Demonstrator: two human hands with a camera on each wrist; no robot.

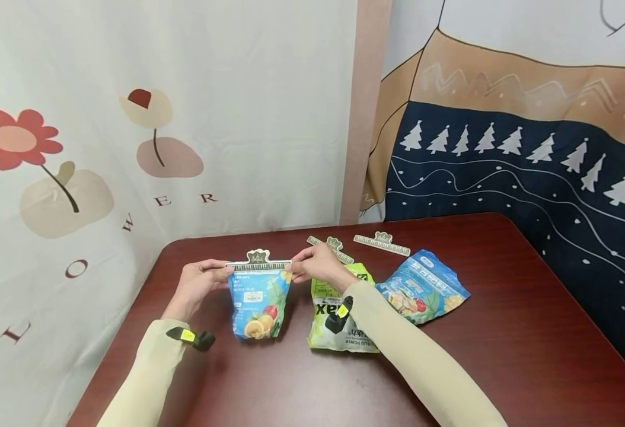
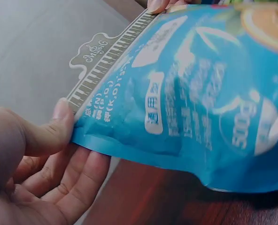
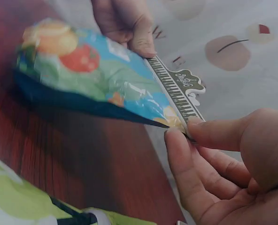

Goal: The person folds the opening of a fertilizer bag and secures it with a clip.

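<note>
A blue fruit-printed bag (image 1: pixel 259 305) is held up over the table, with a piano-key bag clip (image 1: pixel 258 261) across its top edge. My left hand (image 1: pixel 197 287) pinches the bag's top corner at the clip's left end, thumb on the front and fingers behind, as the left wrist view shows. At the other end, my right hand (image 1: pixel 320 265) pinches the opposite corner and clip end between thumb and index finger (image 3: pixel 179 154). "Music" lettering shows on the clip's handle (image 2: pixel 96 55).
A green and white bag (image 1: pixel 339 332) lies under my right forearm. To its right lies a second blue bag (image 1: pixel 424 284). Two more piano-key clips, one (image 1: pixel 344 256) partly behind my right hand and another (image 1: pixel 382 243), lie near the table's back edge.
</note>
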